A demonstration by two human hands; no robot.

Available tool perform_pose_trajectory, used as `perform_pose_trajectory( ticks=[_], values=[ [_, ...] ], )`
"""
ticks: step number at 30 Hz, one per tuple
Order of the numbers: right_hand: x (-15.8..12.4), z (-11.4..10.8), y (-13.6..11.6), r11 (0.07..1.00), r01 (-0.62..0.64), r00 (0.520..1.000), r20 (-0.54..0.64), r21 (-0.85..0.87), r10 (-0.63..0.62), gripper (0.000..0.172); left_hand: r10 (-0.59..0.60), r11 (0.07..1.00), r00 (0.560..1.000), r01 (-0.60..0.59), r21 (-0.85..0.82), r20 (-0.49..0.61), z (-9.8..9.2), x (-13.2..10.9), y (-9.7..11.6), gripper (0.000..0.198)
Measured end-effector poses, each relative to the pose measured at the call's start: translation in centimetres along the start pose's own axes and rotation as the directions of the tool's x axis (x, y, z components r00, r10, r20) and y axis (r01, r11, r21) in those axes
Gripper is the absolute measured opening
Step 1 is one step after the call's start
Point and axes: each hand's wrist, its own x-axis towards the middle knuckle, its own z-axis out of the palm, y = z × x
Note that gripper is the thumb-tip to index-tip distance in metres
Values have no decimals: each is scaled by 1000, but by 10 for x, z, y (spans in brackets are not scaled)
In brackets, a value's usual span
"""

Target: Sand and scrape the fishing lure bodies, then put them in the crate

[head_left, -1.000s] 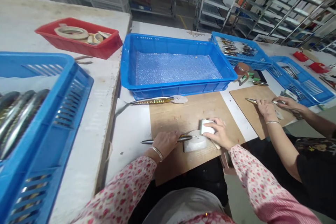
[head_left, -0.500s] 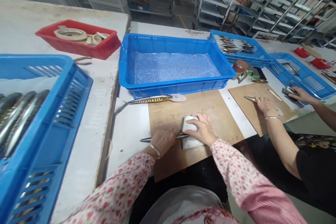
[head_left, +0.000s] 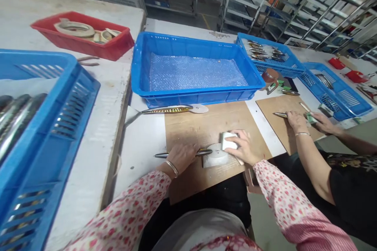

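Note:
My left hand point(head_left: 183, 156) presses down on a dark, slender fishing lure point(head_left: 204, 152) on the brown board point(head_left: 203, 127), its fingers wrapped over the middle. From the lure's right end a pale rounded lip point(head_left: 216, 151) sticks out over a small whitish pad point(head_left: 210, 161). Just right of that lip, my right hand point(head_left: 243, 146) grips a white block point(head_left: 229, 141) between thumb and fingers. Whether the block touches the lip's edge I cannot tell. A second lure point(head_left: 167, 109), gold-striped with a similar pale lip, lies across the board's far left edge.
A blue crate point(head_left: 194, 96) lined with bubble wrap stands behind the board. On the left are a red bin point(head_left: 88, 47) of tape rolls, pliers point(head_left: 88, 61) and a blue crate of lures point(head_left: 70, 86). At right, a co-worker's hands point(head_left: 297, 121) work at another board point(head_left: 273, 125).
My right hand has moved right with the white block, off the lure's end, so the lip shows. My left hand stays on the lure. The co-worker's other hand has come in toward their board.

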Motion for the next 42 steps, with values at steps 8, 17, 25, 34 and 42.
perform_pose_trajectory(
  ticks=[8, 17, 25, 34, 42],
  values=[
    [1, 6, -10, 999, -43, 999, -5, 33, 43, 36, -9, 1000, 1000, 9, 26, 7, -6, -4, 4, 27],
    [7, 17, -15, 996, -52, 999, -6, 70, 52, 37, -21, 999, 1000, 21, 28, -17, 0, -6, 3, 23],
    [5, 20, -9, 993, -102, 994, -18, 65, 104, 37, -1, 999, 999, 3, 53, -43, 8, -4, 0, 21],
    [-7, 14, 5, 990, -108, 991, -69, 86, 114, 36, 32, 997, 998, -29, 70, -49, 13, -3, -4, 25],
    [-14, 6, 9, 992, -76, 995, -54, 103, 82, 32, 41, 998, 998, -39, 44, -49, 13, -2, -3, 23]
  ],
)
